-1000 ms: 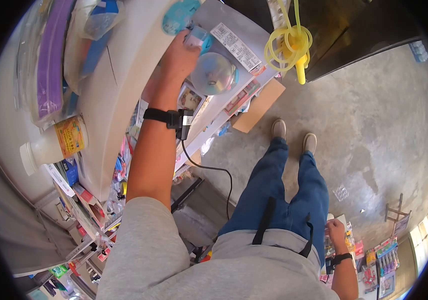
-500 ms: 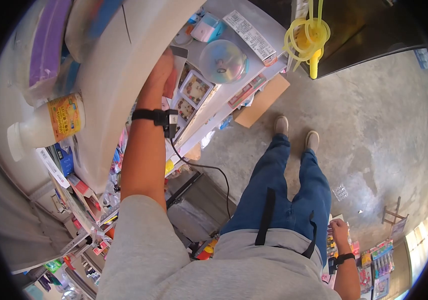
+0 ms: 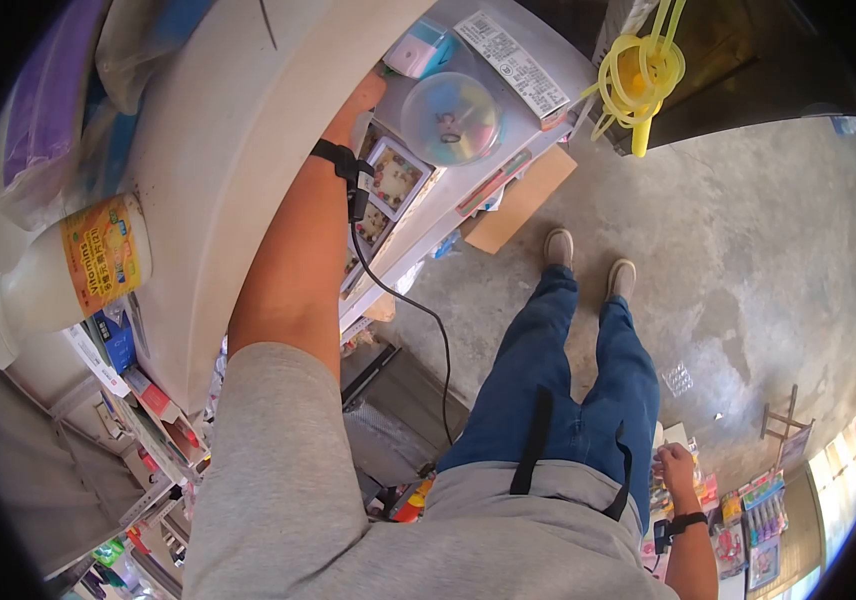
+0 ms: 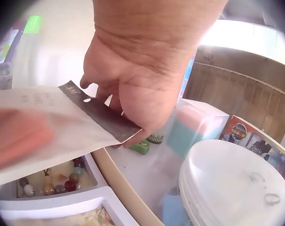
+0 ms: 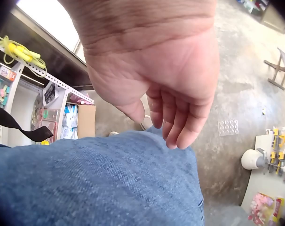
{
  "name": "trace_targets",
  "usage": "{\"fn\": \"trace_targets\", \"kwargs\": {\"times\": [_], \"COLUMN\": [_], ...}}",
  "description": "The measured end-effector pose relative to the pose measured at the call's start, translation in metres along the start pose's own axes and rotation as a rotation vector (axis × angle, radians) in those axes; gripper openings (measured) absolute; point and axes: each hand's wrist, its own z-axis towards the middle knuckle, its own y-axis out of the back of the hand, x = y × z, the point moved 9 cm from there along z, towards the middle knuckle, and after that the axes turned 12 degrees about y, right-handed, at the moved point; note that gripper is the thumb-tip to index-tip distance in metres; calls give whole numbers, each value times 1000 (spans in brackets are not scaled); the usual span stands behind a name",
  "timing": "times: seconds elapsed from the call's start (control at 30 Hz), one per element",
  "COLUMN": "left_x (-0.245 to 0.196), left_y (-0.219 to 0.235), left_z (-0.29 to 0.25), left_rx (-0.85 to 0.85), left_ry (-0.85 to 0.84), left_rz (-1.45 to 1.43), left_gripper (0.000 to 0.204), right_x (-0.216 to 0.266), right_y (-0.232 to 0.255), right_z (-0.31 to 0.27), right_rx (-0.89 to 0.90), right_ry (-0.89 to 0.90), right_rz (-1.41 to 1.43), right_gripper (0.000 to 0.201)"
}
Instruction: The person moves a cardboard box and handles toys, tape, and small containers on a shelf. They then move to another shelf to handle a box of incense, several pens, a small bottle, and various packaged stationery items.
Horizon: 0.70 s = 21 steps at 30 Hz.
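My left hand reaches to the shelf, partly hidden by the pale curved edge in the head view. In the left wrist view, the hand grips a flat packet by its dark header strip; the fingertips are partly hidden. Below the packet lies a white tray of coloured beads. A clear box with a pink and teal item and a round clear-lidded tub stand beside the hand. My right hand hangs over the jeans, fingers loosely curled and holding nothing.
A white bottle with an orange label stands left of my left arm. A long white box lies behind the tub. Yellow tubing hangs at the shelf's corner, above a cardboard piece.
The left hand has moved from the pink and blue item to the packet and now sits a little farther up the head view. The view has shifted slightly; the right hand has barely moved.
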Motion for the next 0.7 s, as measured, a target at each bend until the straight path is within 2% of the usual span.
{"fn": "trace_targets", "kwargs": {"times": [0.07, 0.23, 0.33, 0.4, 0.5, 0.6, 0.7], "left_x": [2, 7, 5, 13, 7, 40, 71], "left_y": [-3, 3, -12, -32, 7, -10, -4], "left_z": [4, -1, 3, 12, -22, -2, -1], "left_rx": [14, -77, 11, 34, 14, 26, -14], "left_ry": [-3, 30, 78, 91, 58, 132, 164], "left_rz": [-10, -188, -88, -119, -286, -591, -873], "left_gripper": [37, 35, 34, 33, 30, 37, 39], "right_x": [3, 7, 1, -4, 1, -1, -8], "right_y": [-3, -10, -10, -11, -1, 11, 25], "right_z": [-2, -1, 3, 1, 6, -2, 7], "right_rx": [0, -16, -9, 40, 30, 10, 23], "right_ry": [4, 6, 40, 32, 25, 28, 52], "right_rz": [-2, -11, -85, -99, -40, -15, -54], "right_gripper": [19, 20, 20, 20, 19, 20, 21]}}
